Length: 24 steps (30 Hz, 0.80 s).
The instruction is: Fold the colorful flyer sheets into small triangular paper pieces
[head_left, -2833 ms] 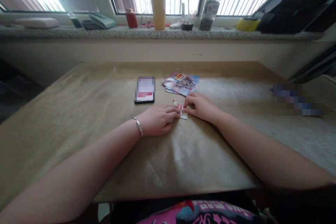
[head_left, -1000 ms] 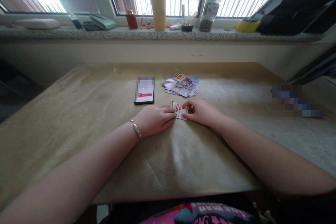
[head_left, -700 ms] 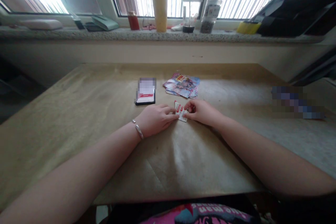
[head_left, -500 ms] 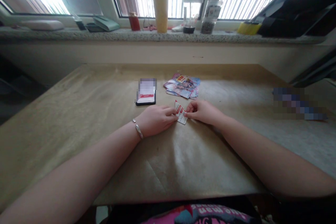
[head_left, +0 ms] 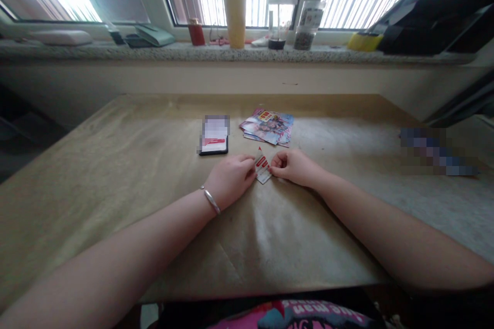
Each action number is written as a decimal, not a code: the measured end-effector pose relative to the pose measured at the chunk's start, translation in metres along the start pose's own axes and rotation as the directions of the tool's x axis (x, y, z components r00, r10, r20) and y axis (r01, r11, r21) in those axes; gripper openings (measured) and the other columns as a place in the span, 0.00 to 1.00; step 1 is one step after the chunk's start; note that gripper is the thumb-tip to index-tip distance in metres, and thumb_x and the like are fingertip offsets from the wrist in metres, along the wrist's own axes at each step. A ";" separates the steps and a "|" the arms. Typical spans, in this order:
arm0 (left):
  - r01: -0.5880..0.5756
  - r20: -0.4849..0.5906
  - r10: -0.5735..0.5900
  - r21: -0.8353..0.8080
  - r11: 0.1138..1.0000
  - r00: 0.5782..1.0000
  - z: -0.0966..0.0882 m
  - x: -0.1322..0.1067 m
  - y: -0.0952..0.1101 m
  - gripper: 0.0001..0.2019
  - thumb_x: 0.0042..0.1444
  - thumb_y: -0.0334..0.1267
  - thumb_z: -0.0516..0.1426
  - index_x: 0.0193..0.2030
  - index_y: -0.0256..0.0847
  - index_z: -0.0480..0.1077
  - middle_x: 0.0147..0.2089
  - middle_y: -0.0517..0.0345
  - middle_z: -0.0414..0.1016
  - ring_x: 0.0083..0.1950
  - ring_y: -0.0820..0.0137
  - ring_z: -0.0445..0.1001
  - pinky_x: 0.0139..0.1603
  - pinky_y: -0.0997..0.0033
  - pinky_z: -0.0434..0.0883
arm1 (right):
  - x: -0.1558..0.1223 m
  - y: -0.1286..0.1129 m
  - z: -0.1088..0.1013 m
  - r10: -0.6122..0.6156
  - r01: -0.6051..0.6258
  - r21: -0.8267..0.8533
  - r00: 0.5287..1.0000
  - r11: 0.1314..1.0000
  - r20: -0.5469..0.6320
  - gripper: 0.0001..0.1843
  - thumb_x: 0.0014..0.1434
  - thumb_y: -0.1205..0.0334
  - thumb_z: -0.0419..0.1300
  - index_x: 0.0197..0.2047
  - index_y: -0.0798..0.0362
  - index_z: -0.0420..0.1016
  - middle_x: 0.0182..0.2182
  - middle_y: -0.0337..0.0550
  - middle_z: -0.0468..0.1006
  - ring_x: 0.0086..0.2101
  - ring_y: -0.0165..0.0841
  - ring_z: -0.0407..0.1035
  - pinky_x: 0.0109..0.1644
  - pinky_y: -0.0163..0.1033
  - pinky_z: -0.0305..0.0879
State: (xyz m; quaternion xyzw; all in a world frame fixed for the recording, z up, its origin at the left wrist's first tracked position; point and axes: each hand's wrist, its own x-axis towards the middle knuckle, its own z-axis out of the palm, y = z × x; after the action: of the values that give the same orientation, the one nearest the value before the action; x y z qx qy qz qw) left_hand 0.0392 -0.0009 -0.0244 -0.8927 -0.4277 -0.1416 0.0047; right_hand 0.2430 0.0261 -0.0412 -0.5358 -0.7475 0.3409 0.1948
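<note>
A small folded piece of white and red paper [head_left: 262,168] sits near the middle of the brown paper-covered table [head_left: 116,164]. My left hand [head_left: 230,179], with a silver bracelet on its wrist, pinches the paper's left side with curled fingers. From the right, my right hand [head_left: 294,166] pinches the same paper, fingers closed. The paper stands partly lifted off the table between the two hands.
A phone [head_left: 213,140] lies just behind my left hand. A pile of colourful printed sheets [head_left: 267,126] lies behind the folded paper. A blurred item [head_left: 436,151] rests at the table's right. The windowsill [head_left: 216,51] carries a tall yellowish cylinder [head_left: 233,0], jars and boxes.
The folded paper has been turned and raised from lying flat to standing on edge. Both hands drew slightly closer together around it.
</note>
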 end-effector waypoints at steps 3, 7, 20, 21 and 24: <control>0.077 0.031 -0.076 -0.029 0.997 0.997 -0.001 0.001 0.003 0.05 0.58 0.35 0.55 0.35 0.37 0.69 0.37 0.51 0.75 0.41 0.63 0.73 0.43 0.63 0.72 | 0.001 0.001 0.001 -0.097 0.097 -0.039 0.995 0.995 -0.003 0.08 0.51 0.59 0.59 0.25 0.53 0.68 0.20 0.33 0.69 0.21 0.25 0.59 0.23 0.31 0.51; 0.080 -0.040 -0.088 -0.174 0.982 0.995 0.000 0.002 -0.004 0.05 0.55 0.32 0.57 0.39 0.39 0.67 0.42 0.54 0.73 0.43 0.66 0.73 0.45 0.65 0.72 | 0.000 -0.001 -0.002 -0.169 0.166 -0.100 0.985 0.981 -0.021 0.08 0.55 0.58 0.56 0.27 0.53 0.66 0.21 0.34 0.68 0.22 0.26 0.59 0.25 0.32 0.50; 0.045 -0.056 -0.051 -0.104 0.994 0.997 0.007 0.010 -0.020 0.13 0.57 0.30 0.55 0.49 0.39 0.69 0.38 0.56 0.76 0.42 0.66 0.74 0.44 0.65 0.71 | 0.004 -0.005 0.001 -0.293 0.264 -0.228 0.951 0.937 -0.099 0.03 0.52 0.63 0.60 0.30 0.53 0.69 0.26 0.36 0.71 0.25 0.27 0.61 0.30 0.32 0.55; 0.024 -0.051 -0.028 -0.081 0.996 0.998 0.006 0.010 -0.021 0.10 0.58 0.30 0.55 0.46 0.39 0.70 0.39 0.55 0.76 0.42 0.66 0.74 0.44 0.66 0.71 | 0.005 -0.005 0.000 -0.316 0.286 -0.243 0.944 0.927 -0.093 0.03 0.53 0.63 0.60 0.30 0.53 0.70 0.26 0.37 0.72 0.26 0.28 0.62 0.31 0.33 0.56; -0.052 -0.032 0.051 -0.024 0.998 0.998 0.006 0.012 -0.025 0.05 0.58 0.32 0.55 0.39 0.39 0.72 0.36 0.55 0.76 0.39 0.66 0.73 0.42 0.68 0.70 | 0.006 -0.004 -0.002 -0.407 0.348 -0.365 0.909 0.864 -0.096 0.04 0.55 0.61 0.61 0.32 0.53 0.73 0.32 0.41 0.76 0.33 0.32 0.66 0.39 0.36 0.59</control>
State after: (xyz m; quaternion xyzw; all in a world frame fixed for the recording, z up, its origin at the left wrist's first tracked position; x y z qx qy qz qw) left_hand 0.0287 0.0246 -0.0301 -0.9010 -0.4029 -0.1608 0.0043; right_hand 0.2398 0.0313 -0.0378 -0.4311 -0.8661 0.1152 0.2254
